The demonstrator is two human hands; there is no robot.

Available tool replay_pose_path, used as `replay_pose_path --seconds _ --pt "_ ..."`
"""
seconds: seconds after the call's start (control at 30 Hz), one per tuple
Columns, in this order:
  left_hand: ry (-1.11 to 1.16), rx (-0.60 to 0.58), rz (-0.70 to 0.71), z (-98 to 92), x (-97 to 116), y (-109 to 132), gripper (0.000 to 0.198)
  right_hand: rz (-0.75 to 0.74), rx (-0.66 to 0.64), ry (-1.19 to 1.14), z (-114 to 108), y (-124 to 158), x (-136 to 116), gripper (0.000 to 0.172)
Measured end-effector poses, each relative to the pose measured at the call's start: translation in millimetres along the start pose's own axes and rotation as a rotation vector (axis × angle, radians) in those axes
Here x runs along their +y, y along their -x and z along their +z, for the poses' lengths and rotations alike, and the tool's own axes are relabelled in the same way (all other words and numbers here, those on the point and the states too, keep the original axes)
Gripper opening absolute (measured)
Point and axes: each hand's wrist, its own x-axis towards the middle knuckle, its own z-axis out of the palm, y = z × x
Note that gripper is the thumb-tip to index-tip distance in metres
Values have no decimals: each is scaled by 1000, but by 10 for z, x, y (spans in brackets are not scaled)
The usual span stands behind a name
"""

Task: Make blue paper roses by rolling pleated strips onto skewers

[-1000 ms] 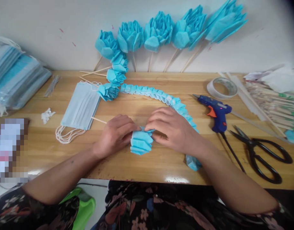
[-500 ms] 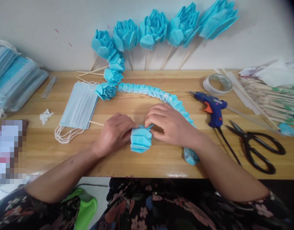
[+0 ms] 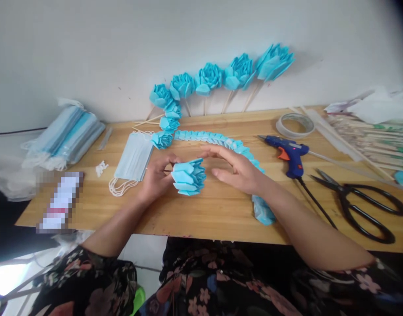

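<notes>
While the flower (image 3: 188,176) is being held over the bench (image 3: 201,226), its base is being gripped between the thumb and fingers of the left hand (image 3: 158,177). The bloom is being presented sideways, petals pointing right. The right hand (image 3: 241,172) is being positioned just beside the petals, its thumb and fingers parted wide; whether the petals are being touched by its fingertips cannot be told.

Beyond the hands, a curved blue strip (image 3: 204,137) is being supported by the bench and is being partly covered by the right hand and forearm. To the left, a stack of masks (image 3: 133,156) is being overlapped at one corner by the nearest of three small flowers (image 3: 163,140). Five tall flowers (image 3: 208,80) are being propped on sticks against the wall (image 3: 89,57), side by side in a rising row.

On the right, a glue gun (image 3: 291,154) is being noted with its nozzle pointing left, a roll of tape (image 3: 279,128) lying behind it. Scissors (image 3: 344,192) are lying nearer the front edge, blades slightly parted. Bundled sticks (image 3: 362,147) are being observed at the far right. At the far left, white scraps (image 3: 101,168) and packed masks (image 3: 69,134) are also being recorded, together with a pixelated object (image 3: 61,202) near the edge.
</notes>
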Motion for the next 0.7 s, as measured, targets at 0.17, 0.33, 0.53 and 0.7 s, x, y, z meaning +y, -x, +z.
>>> replay_pose_path --seconds 0.17,0.33,0.53,0.7 --pt "96 42 -98 -45 96 -167 35 21 43 -154 37 -5 56 55" --pt "295 -56 -195 -54 412 -407 40 30 121 -348 11 -21 131 51" --pt "449 -257 -276 68 532 -640 44 10 204 -484 -25 -39 188 48" --pt "456 -372 -215 206 465 -783 49 46 281 -530 -57 -41 142 41"
